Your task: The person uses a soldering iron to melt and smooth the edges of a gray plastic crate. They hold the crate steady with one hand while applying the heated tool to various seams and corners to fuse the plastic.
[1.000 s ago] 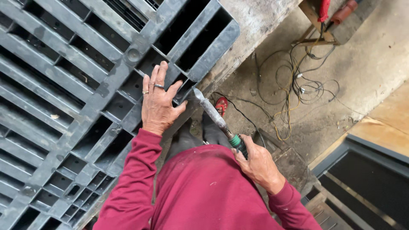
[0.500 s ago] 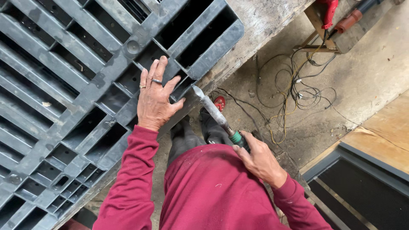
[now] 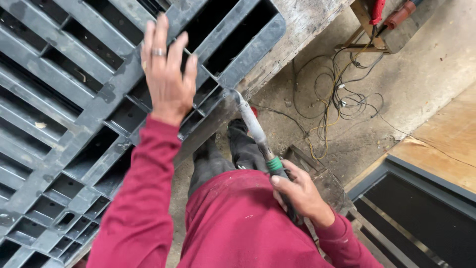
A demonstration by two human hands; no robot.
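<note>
Left hand (image 3: pixel 167 74) slid up pallet (image 3: pixel 74 149), right hand (image 3: pixel 300 193) gripping tool (image 3: pixel 255 130)

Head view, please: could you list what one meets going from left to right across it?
Grey plastic pallet → left hand resting on it → metal rod tool → right hand gripping its handle → tangle of wires → wooden board.

No packages, labels, signs or screens are showing anywhere in this view. Nothing of that kind is lying on the concrete floor, on the boards or on the grey plastic surface at the left.
</note>
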